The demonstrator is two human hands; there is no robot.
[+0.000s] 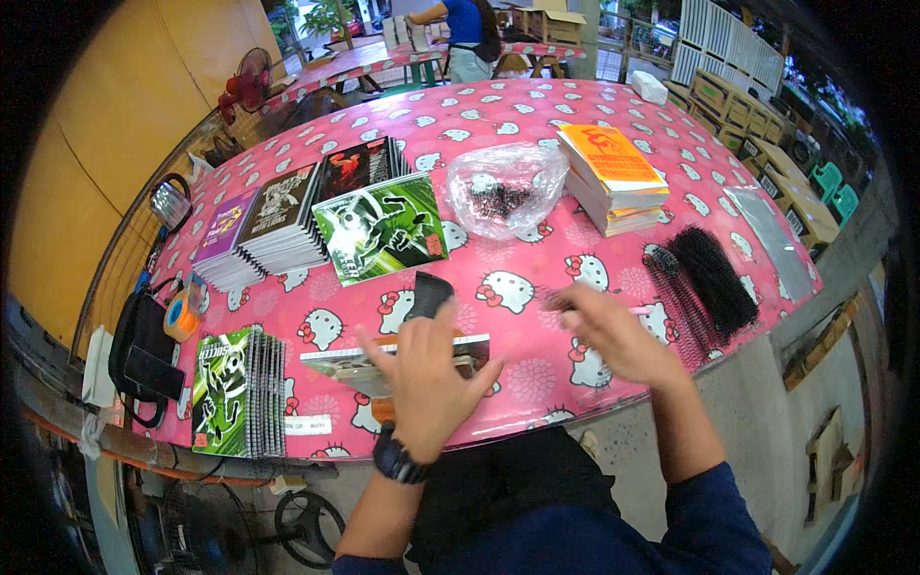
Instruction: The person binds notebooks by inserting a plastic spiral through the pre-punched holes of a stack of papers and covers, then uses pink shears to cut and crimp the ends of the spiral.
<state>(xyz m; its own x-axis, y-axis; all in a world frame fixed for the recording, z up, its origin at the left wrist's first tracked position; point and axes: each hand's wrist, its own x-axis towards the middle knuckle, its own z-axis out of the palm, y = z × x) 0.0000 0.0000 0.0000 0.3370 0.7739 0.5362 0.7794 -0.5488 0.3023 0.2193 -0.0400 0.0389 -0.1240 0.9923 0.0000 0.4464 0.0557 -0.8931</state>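
Observation:
My left hand (431, 374), with a dark watch at its wrist, is over a thin notebook (331, 362) near the table's front edge. Its fingers are spread, and the hand hides much of the notebook and of a metal and orange piece beside it. Just past the fingers stands a black flat piece (429, 295). To the right, my right hand (618, 335) is raised above the table with its fingers drawn together. A small dark blur shows at the fingertips; what it is I cannot make out. Black spiral binding coils (704, 283) lie to the right of this hand.
Spiral notebooks with green covers (225, 393) are stacked at the left. Further back are more notebook stacks (278, 206), a clear plastic bag (506, 187) with black coils and orange-topped paper (613, 158). A black bag (139, 355) and tape (182, 316) are at the left edge. A person (465, 38) stands behind.

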